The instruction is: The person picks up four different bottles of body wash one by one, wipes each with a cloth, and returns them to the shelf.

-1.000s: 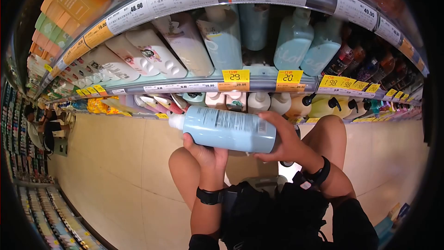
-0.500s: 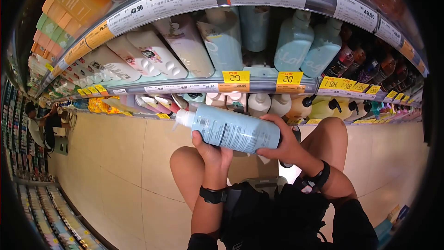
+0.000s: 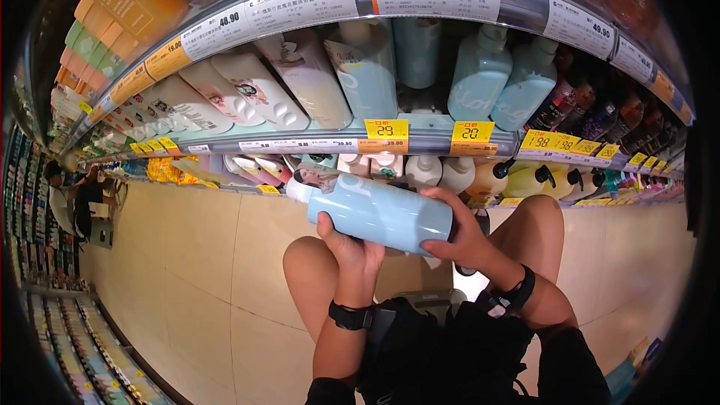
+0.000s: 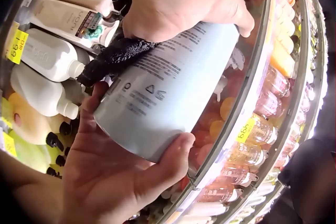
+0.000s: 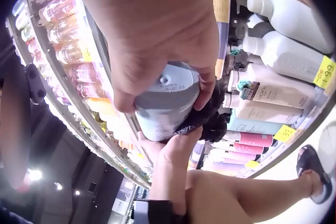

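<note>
A light blue pump bottle (image 3: 382, 214) lies nearly level above my knees in the head view, its white pump end (image 3: 300, 193) toward the left. My left hand (image 3: 351, 249) grips it from below near the pump end, thumb up along its near side. The base end is in the grip of my right hand (image 3: 463, 234), fingers over the top and thumb underneath. Fine print and a recycling mark show on the bottle (image 4: 157, 95) in the left wrist view. The right wrist view shows its round base (image 5: 170, 85) between the right thumb and fingers. Black textured material (image 5: 202, 121) lies against the bottle.
Shelves ahead hold more blue pump bottles (image 3: 480, 79), white bottles (image 3: 259, 90) and dark bottles (image 3: 600, 116). Yellow price tags (image 3: 386, 129) line the shelf edge. Lower pump bottles (image 3: 424, 171) stand just beyond the held one. A person (image 3: 71, 199) sits far left.
Both hands have rolled the bottle, so the printed back has turned away and a plainer side faces up. Its pump end has shifted slightly right and tilted, with a picture label now showing beside it.
</note>
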Demonstrator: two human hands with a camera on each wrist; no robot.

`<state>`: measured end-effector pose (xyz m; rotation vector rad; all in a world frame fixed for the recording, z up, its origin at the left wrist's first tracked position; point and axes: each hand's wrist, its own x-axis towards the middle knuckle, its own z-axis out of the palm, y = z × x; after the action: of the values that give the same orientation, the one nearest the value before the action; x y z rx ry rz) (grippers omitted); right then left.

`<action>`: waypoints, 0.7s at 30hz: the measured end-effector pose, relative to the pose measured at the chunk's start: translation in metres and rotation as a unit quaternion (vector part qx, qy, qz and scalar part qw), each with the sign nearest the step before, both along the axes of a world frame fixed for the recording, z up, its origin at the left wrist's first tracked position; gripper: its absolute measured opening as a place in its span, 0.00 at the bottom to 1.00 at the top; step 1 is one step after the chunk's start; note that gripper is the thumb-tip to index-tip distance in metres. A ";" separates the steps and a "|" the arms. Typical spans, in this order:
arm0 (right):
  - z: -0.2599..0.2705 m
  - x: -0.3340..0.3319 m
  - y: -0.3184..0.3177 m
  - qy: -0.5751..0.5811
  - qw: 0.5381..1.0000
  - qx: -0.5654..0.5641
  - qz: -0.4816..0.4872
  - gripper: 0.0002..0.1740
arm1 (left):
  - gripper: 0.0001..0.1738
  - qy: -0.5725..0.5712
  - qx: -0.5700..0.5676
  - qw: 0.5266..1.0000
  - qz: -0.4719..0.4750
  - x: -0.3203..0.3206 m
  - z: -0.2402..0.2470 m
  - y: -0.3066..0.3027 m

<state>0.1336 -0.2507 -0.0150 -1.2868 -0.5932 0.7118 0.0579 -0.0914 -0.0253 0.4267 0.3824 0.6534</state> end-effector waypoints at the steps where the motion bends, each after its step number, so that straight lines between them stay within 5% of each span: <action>1: 0.001 0.001 0.000 0.000 1.000 0.000 0.002 0.44 | 0.44 -0.009 0.001 1.000 -0.010 0.000 0.000 0.001; 3: 0.005 0.004 -0.001 -0.276 0.960 -0.036 -0.010 0.44 | 0.44 -0.019 0.004 1.000 -0.019 -0.001 0.001 0.003; 13: 0.001 0.002 0.003 -0.405 0.913 -0.022 -0.045 0.44 | 0.44 -0.017 0.001 1.000 -0.014 -0.004 0.005 0.005; 18: -0.009 0.000 0.005 -0.587 0.807 -0.015 -0.063 0.40 | 0.45 0.007 0.006 1.000 0.001 -0.006 0.002 0.002; 21: 0.002 0.003 0.005 -0.524 0.849 -0.064 -0.003 0.40 | 0.45 0.015 0.039 0.999 0.003 -0.011 -0.004 0.009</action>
<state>0.1361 -0.2459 -0.0127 -1.7654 -1.4324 -0.0419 0.0469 -0.0823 -0.0292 0.5107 0.3875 0.6698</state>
